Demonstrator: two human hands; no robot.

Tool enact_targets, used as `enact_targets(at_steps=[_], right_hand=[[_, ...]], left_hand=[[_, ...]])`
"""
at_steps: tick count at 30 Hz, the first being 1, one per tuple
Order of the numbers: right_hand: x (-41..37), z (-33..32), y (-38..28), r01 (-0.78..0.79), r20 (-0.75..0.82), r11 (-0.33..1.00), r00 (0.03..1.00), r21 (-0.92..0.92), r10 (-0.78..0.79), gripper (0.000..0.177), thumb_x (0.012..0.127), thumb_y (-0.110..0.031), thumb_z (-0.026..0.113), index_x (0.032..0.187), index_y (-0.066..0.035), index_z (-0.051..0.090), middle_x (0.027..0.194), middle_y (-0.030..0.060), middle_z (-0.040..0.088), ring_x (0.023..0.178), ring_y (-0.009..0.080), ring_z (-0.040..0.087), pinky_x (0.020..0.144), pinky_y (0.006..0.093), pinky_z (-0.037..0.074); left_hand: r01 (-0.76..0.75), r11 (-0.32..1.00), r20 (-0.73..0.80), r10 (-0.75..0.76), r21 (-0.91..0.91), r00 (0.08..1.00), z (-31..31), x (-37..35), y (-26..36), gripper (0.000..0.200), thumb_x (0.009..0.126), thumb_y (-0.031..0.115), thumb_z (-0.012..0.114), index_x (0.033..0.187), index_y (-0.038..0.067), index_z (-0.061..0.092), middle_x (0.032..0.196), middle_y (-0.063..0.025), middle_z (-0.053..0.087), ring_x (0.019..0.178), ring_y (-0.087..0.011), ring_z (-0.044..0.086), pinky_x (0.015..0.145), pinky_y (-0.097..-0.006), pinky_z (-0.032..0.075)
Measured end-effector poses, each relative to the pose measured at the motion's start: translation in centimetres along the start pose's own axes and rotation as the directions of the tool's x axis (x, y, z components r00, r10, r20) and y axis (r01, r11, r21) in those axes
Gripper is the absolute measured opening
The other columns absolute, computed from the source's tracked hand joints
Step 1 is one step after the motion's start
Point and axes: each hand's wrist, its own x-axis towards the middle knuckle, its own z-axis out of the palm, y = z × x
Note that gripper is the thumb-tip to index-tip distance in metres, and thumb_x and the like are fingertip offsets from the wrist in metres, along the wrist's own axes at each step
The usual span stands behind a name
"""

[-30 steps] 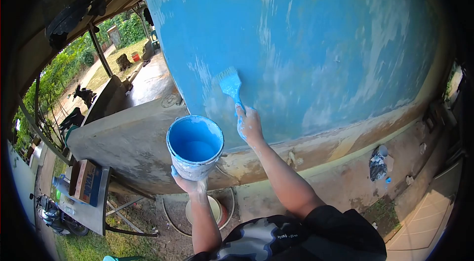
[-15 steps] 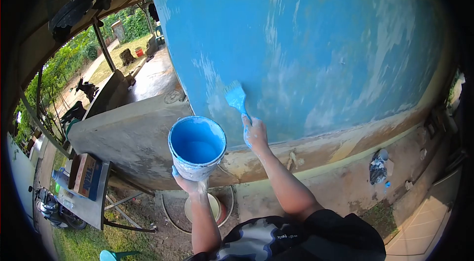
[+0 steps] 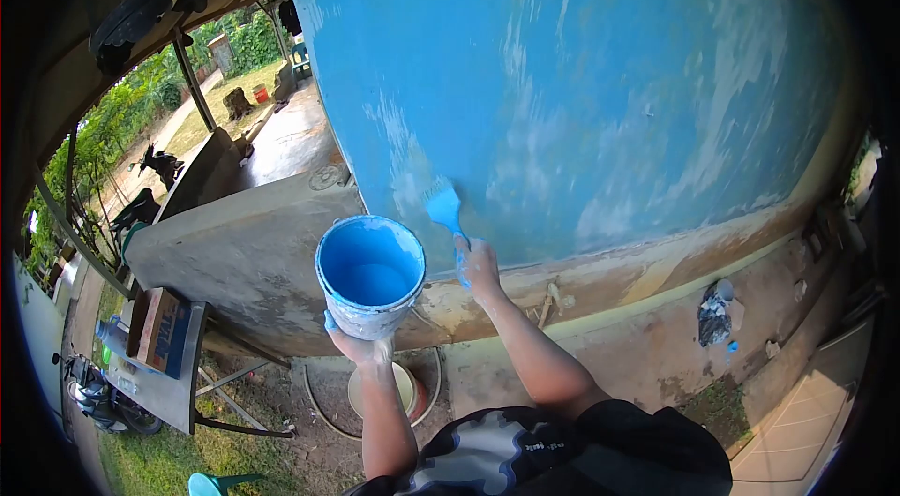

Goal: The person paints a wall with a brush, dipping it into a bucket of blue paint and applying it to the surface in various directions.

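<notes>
My left hand [image 3: 360, 346] supports a paint bucket [image 3: 367, 316] from below, its fingers curled round the lower side. Blue paint [image 3: 375, 282] lies inside, and the outside is white and smeared. My right hand [image 3: 479, 268] is closed round the handle of a paintbrush [image 3: 444, 206], blue all over. The bristles touch the wall [image 3: 581, 102], low and near its left edge. Blue covers much of this wall, with pale streaks and patches showing through. Paint smears my fingers on both hands.
A low grey wall [image 3: 244, 233] joins at the left. Beyond it stands a table [image 3: 178, 393] with a cardboard box [image 3: 164, 332]. Below my left arm is a round tub [image 3: 401, 385]. A pipe stub [image 3: 549, 301] juts from the wall base. Litter [image 3: 714, 318] lies at the right.
My right hand and the paintbrush have moved a little down along the wall. The bucket in my left hand has shifted slightly left and up in view.
</notes>
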Motion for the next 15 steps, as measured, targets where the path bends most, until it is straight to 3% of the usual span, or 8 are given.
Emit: enact_targets(at_steps=[2,4,6,9,10,11,13,15], right_hand=[[1.3,0.0,-4.5,0.307,-0.054,0.945,0.948,-0.112,-0.314,0.048,0.106,-0.038,0.057,0.082,0.003,0.062,0.068,0.0193,0.061,0.062,0.0359,0.059,0.061,0.0485,0.043],[3.0,-0.4,-8.7,0.483,-0.038,0.838,0.861,-0.255,-0.508,0.048,0.107,-0.039,0.055,0.084,0.003,0.062,0.071,0.0240,0.062,0.069,0.0432,0.063,0.065,0.0522,0.045],[4.7,-1.3,-12.3,0.667,-0.021,0.704,0.722,-0.244,-0.691,0.048,0.107,-0.038,0.054,0.084,0.003,0.062,0.071,0.0263,0.062,0.073,0.0475,0.063,0.068,0.0552,0.045],[7.7,-1.4,-13.7,0.605,-0.100,0.737,0.748,-0.302,-0.656,0.047,0.107,-0.037,0.053,0.086,0.003,0.064,0.072,0.0260,0.064,0.076,0.0483,0.064,0.071,0.0546,0.047],[6.5,-3.4,-16.2,0.418,0.144,0.817,0.907,-0.396,-0.395,0.042,0.105,-0.036,0.055,0.102,0.003,0.072,0.097,0.0263,0.074,0.094,0.0472,0.070,0.082,0.0526,0.055],[6.2,-3.7,-15.4,0.419,0.144,0.819,0.907,-0.393,-0.395,0.042,0.105,-0.036,0.055,0.102,0.003,0.072,0.097,0.0263,0.074,0.094,0.0472,0.070,0.082,0.0526,0.055],[5.3,-3.9,-13.6,0.304,0.199,0.784,0.952,-0.541,-0.232,0.042,0.103,-0.038,0.060,0.094,0.002,0.071,0.081,0.0224,0.071,0.082,0.0445,0.069,0.076,0.0516,0.052],[4.9,-5.0,-13.4,0.365,0.269,0.716,0.930,-0.595,-0.250,0.038,0.101,-0.036,0.064,0.095,0.001,0.072,0.081,0.0224,0.071,0.083,0.0437,0.069,0.075,0.0519,0.053]], left_hand=[[-0.005,1.000,-0.020,0.004,-0.016,1.000,0.6,-0.2,-0.3,0.061,0.104,0.048,0.039,0.149,0.009,0.051,0.154,-0.0140,0.050,0.138,-0.0379,0.051,0.113,-0.0578,0.044],[-0.003,1.000,-0.044,0.003,0.003,0.999,0.7,-0.2,-0.2,0.060,0.105,0.048,0.038,0.148,0.009,0.051,0.153,-0.0138,0.051,0.137,-0.0377,0.052,0.114,-0.0573,0.044],[-0.006,1.000,-0.022,0.006,0.021,1.000,-0.1,0.3,-0.1,0.065,0.103,0.052,0.039,0.152,0.011,0.047,0.157,-0.0138,0.046,0.141,-0.0387,0.048,0.115,-0.0592,0.042],[0.003,1.000,0.018,-0.003,0.028,1.000,-1.4,0.9,-0.1,0.070,0.102,0.056,0.041,0.156,0.012,0.043,0.161,-0.0139,0.041,0.144,-0.0395,0.044,0.116,-0.0607,0.040],[0.020,1.000,0.035,-0.021,0.005,0.999,-1.7,0.9,-0.1,0.070,0.102,0.056,0.041,0.156,0.012,0.043,0.161,-0.0139,0.041,0.144,-0.0394,0.044,0.116,-0.0608,0.040],[0.040,0.999,0.053,-0.039,-0.018,0.998,-2.0,1.0,-0.1,0.070,0.101,0.056,0.042,0.156,0.012,0.043,0.161,-0.0138,0.041,0.144,-0.0393,0.044,0.116,-0.0608,0.040],[0.049,0.997,0.025,-0.048,-0.056,0.999,-1.9,1.1,0.0,0.071,0.101,0.057,0.042,0.157,0.013,0.042,0.162,-0.0134,0.041,0.144,-0.0394,0.044,0.116,-0.0608,0.040],[-0.027,1.000,0.018,0.027,-0.015,0.999,-1.1,0.5,-0.3,0.071,0.101,0.057,0.042,0.157,0.014,0.042,0.161,-0.0132,0.041,0.144,-0.0395,0.045,0.116,-0.0609,0.040]])
